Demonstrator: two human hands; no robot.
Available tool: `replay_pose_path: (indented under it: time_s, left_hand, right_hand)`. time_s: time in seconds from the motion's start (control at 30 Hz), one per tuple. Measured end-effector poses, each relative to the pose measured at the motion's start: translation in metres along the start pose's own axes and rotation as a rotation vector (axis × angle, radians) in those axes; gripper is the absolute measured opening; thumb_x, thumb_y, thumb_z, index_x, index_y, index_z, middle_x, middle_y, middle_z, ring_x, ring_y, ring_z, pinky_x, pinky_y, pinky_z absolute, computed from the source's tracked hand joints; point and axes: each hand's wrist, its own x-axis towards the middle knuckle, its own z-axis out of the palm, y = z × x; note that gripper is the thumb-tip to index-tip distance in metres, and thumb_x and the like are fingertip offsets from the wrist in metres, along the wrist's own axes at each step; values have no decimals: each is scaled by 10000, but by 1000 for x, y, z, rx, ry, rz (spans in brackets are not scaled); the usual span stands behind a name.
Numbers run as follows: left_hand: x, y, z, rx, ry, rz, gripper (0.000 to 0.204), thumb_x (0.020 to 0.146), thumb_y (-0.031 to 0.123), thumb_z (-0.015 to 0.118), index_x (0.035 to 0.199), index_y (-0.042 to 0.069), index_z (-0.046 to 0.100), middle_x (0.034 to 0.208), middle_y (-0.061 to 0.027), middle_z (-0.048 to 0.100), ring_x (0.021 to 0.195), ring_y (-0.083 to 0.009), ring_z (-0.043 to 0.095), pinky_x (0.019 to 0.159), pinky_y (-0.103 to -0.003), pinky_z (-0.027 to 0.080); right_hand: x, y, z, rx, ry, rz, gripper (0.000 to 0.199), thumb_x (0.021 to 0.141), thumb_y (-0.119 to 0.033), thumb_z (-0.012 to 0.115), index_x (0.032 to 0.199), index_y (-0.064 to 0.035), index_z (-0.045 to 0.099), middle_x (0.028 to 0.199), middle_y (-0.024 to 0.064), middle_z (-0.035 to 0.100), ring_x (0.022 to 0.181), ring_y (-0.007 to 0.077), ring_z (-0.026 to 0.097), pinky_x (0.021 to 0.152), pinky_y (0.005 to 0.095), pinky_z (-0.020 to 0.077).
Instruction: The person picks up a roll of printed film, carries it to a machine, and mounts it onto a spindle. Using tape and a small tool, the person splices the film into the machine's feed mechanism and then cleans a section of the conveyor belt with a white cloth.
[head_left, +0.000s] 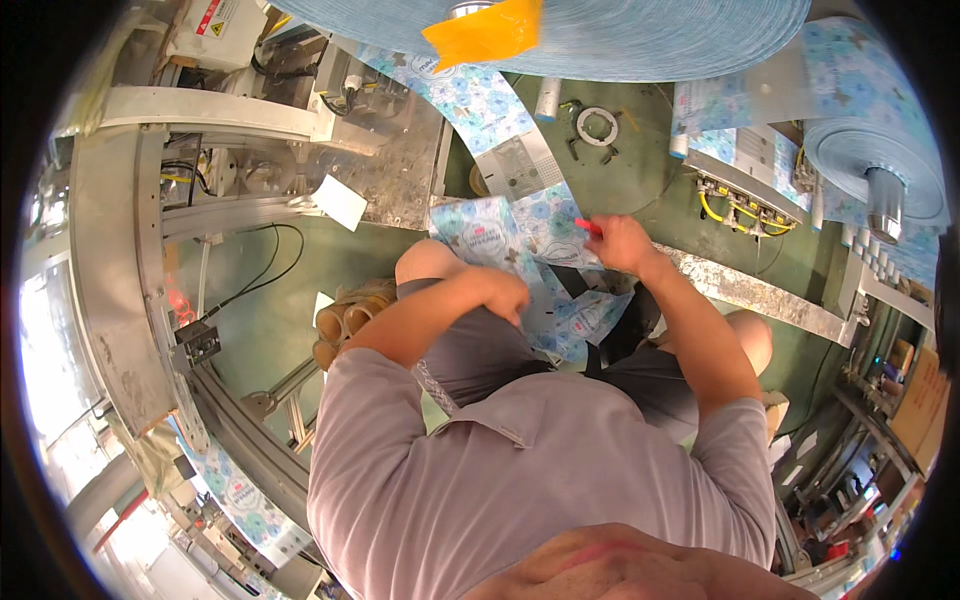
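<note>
Near metal beam (755,288) and blue roll (640,45) — right grip (622,245) clasps red object (588,227); left grip (507,296), by film (468,228) — unclear.

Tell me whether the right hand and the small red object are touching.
Touching. The head view shows the right hand closed on the small red object, one end sticking out leftward.

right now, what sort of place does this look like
Most likely a factory floor where printed sheet is run through machines: a huge blue roll fills the top, a long flowery strip runs below it, and a metal machine frame stands at left.
</note>
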Motion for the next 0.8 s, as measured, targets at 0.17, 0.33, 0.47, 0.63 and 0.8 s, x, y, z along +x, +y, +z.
replay_pose_path:
  time_s: [0.17,0.33,0.47,0.63,0.8]
  left_hand:
    - [-10,-9,-36,-58,892,-339,386,906,294,773,1230,90,722,1178,-165,739,1150,-390,665,997,-530,516]
    - [-31,-61,-32,-58,745,-609,757,952,491,740,1591,198,460,1668,-155,368,1549,-400,294,1213,-569,311]
    - [-35,-83,-13,-33,700,-700,902,951,618,705,1693,305,300,1785,-142,149,1638,-414,110,1283,-639,169]
    - [-40,-96,-11,41,554,-691,1021,914,731,680,1725,396,157,1810,-129,62,1663,-412,10,1301,-664,73]
    - [-40,-101,-25,122,463,-676,1077,877,780,682,1730,422,131,1800,-125,166,1667,-395,36,1315,-637,-2]
  right_hand:
    - [42,1,25,109,181,128,351,836,-324,851,905,-33,667,975,250,743,948,446,717,847,526,571]
    - [39,-34,61,103,442,59,206,851,-168,804,920,-24,674,953,249,739,892,463,705,832,525,570]
    - [21,-69,77,501,70,88,194,910,-194,743,955,-20,671,959,237,746,932,469,712,819,546,587]
    - [24,-73,72,154,219,6,260,979,-273,716,1038,-29,647,953,240,757,905,481,720,792,565,562]
    - [54,-59,47,465,8,-70,268,1066,-274,630,1131,-15,649,904,155,743,766,341,731,689,462,570]
